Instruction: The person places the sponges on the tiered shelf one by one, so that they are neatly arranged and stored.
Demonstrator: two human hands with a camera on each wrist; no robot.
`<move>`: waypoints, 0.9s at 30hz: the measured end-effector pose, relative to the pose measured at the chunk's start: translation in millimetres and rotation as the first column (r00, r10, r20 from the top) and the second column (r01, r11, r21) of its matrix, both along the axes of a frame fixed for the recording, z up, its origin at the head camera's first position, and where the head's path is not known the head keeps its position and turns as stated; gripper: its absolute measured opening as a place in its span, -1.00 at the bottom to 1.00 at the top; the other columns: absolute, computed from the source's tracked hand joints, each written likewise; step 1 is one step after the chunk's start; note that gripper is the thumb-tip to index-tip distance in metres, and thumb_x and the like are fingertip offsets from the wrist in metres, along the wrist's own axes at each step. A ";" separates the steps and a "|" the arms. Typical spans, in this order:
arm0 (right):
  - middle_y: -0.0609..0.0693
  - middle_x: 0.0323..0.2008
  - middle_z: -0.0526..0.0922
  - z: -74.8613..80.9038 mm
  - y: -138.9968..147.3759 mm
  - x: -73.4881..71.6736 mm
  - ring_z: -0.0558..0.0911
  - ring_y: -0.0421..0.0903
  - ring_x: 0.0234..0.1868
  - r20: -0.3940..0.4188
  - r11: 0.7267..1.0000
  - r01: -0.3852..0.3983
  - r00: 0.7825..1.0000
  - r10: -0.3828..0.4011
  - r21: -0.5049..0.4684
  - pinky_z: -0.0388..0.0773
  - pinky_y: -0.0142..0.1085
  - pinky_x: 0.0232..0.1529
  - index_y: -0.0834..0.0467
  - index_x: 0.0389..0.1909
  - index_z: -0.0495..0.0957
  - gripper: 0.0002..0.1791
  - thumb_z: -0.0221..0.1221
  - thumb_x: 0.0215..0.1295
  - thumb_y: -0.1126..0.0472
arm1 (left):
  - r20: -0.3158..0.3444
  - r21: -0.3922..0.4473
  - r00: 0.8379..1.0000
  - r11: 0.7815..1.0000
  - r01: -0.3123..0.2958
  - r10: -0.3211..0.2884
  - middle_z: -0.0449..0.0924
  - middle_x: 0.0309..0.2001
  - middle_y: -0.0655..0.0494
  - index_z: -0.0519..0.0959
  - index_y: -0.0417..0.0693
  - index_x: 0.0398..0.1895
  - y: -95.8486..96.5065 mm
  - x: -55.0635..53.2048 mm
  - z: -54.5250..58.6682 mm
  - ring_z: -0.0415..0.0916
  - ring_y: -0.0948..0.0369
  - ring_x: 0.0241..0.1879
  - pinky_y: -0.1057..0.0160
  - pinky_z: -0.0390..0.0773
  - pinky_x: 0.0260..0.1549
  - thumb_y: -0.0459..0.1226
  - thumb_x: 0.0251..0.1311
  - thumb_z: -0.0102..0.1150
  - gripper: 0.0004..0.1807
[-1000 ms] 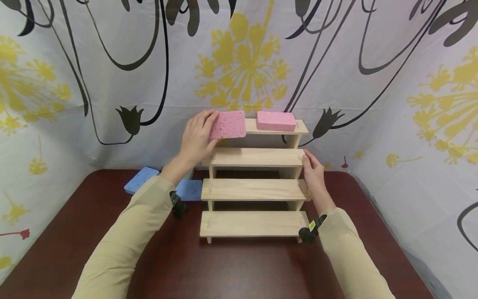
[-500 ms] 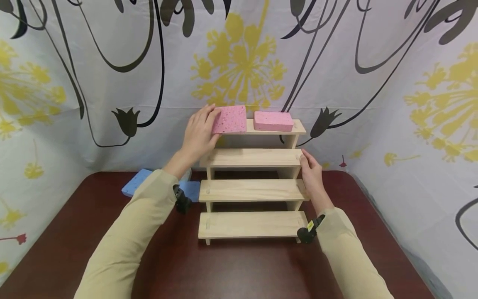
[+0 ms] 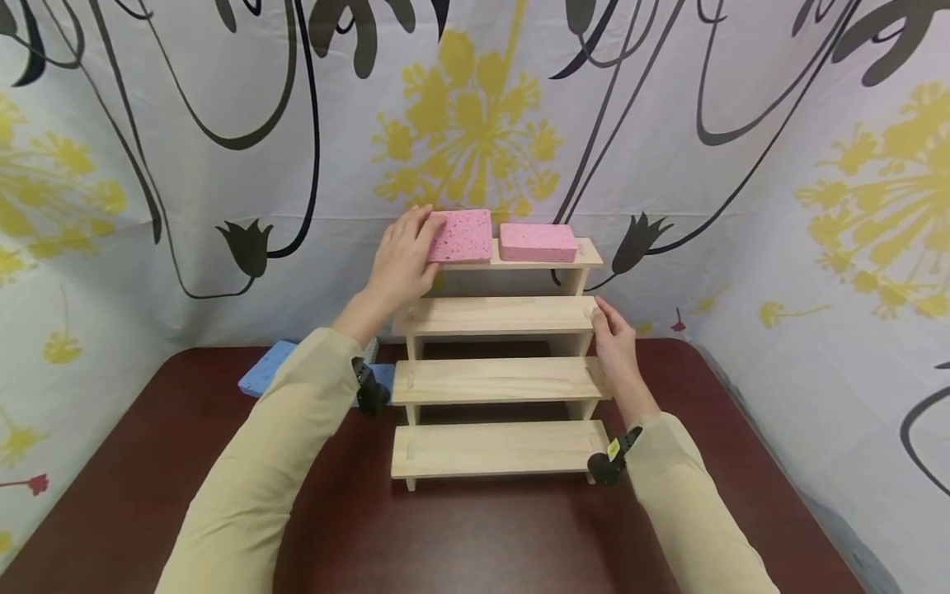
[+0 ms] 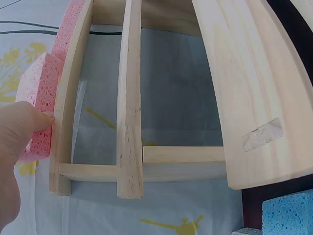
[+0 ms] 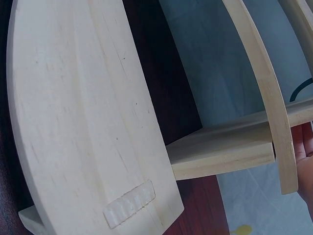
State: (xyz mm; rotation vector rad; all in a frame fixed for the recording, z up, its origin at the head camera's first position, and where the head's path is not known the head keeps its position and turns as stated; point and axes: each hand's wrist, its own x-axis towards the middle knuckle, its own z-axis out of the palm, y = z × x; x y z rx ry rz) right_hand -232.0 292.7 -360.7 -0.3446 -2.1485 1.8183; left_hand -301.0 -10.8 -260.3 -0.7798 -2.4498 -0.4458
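A four-tier stand of pale wood [image 3: 505, 381] stands on the dark table. My left hand [image 3: 402, 262] holds a pink sponge [image 3: 463, 237] at the left end of the top shelf, thumb on its near side. The sponge's broad face is tipped toward the head camera, and in the left wrist view it [image 4: 41, 85] meets the shelf edge; whether it rests fully there I cannot tell. Just right of it, a second pink sponge [image 3: 538, 242] lies on the same shelf. My right hand [image 3: 618, 353] grips the right end of the shelf below, fingertips partly hidden.
Blue sponges lie on the table left of the stand: one [image 3: 265, 370] farther left, another [image 3: 383, 376] partly behind the left wrist. A patterned cloth [image 3: 334, 280] hangs close behind the stand. The dark red table [image 3: 475, 536] extends in front.
The held pink sponge has moved right and slightly up, narrowing the gap to the other sponge. My right hand keeps its place on the stand. The head view has shifted slightly.
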 end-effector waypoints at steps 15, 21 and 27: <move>0.03 0.33 0.25 -1.3 -2.9 -1.6 0.25 -0.10 0.34 -0.015 1.000 -0.022 1.000 0.021 -0.020 0.15 -0.25 0.35 0.10 0.33 0.19 -0.45 -0.14 0.38 -0.03 | 0.097 -0.031 0.995 0.999 0.036 -0.032 0.10 0.32 -0.19 0.23 -0.07 0.21 -3.2 -6.9 2.9 -0.03 -0.11 0.37 -0.08 0.06 0.31 -0.33 0.08 0.19 -0.40; 0.03 0.34 0.24 -0.2 -2.8 -0.3 0.25 -0.08 0.34 0.000 1.000 -0.019 1.000 0.019 -0.018 0.18 -0.23 0.34 0.08 0.34 0.18 -0.44 -0.16 0.38 -0.04 | 0.169 -0.052 0.985 0.997 0.048 -0.039 0.08 0.33 -0.18 0.22 -0.07 0.24 -2.3 -9.7 7.4 -0.05 -0.10 0.38 -0.09 0.07 0.31 -0.30 0.12 0.16 -0.41; 0.04 0.34 0.24 2.1 -3.1 0.6 0.25 -0.09 0.34 0.002 0.999 -0.004 1.000 0.004 -0.032 0.17 -0.24 0.34 0.09 0.33 0.18 -0.45 -0.15 0.38 -0.02 | 0.243 -0.076 0.969 0.995 0.060 -0.039 0.07 0.33 -0.14 0.19 -0.05 0.27 -1.0 -13.9 12.0 -0.05 -0.07 0.37 -0.09 0.12 0.28 -0.27 0.15 0.13 -0.40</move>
